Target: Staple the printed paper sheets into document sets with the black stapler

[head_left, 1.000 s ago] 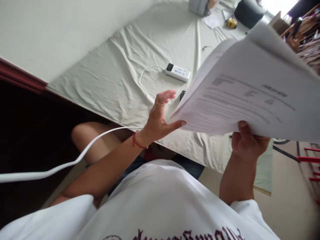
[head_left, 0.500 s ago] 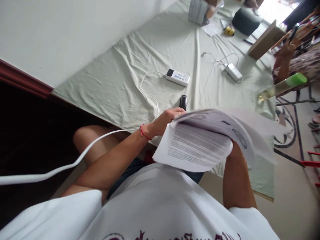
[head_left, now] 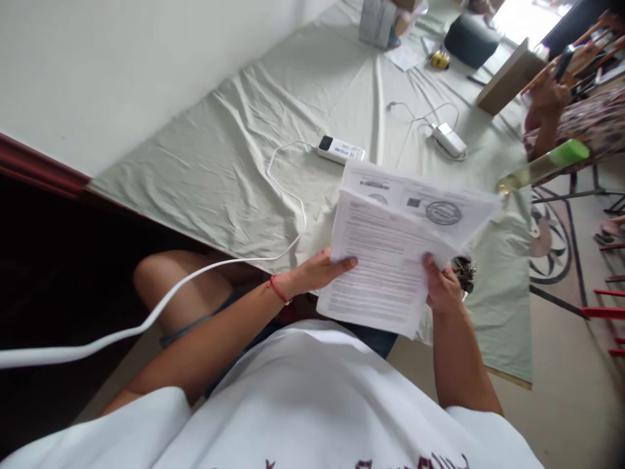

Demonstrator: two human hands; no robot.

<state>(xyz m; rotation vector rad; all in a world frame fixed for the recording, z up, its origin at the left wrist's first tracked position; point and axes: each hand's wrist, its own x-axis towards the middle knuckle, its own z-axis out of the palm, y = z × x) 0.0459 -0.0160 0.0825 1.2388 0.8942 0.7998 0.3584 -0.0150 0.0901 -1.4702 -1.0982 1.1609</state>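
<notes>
Several printed paper sheets [head_left: 378, 260] are held in front of my chest, over the table's near edge. The front sheet carries dense lines of text; a sheet behind it shows round stamps and a square code. My left hand [head_left: 325, 268] grips the left edge of the papers, thumb on top. On the right edge, my right hand [head_left: 443, 286] pinches them with its thumb across the front. The fingers of both hands are partly hidden behind the sheets. A bunch of dark and metallic small items, perhaps keys [head_left: 463, 275], lies just beyond my right hand.
A white power bank [head_left: 340, 150] with a cable lies on the cloth-covered table [head_left: 195, 169]. Farther right are a white adapter [head_left: 450, 141], a bottle with a green cap [head_left: 544, 166], a cardboard box [head_left: 512, 77] and a yellow object [head_left: 440, 60]. Another person's hand [head_left: 549, 98] shows at right.
The raised, curled sheets have come down flatter and now face me. My left hand has moved from the top of the papers to their left edge; my right hand has come into view.
</notes>
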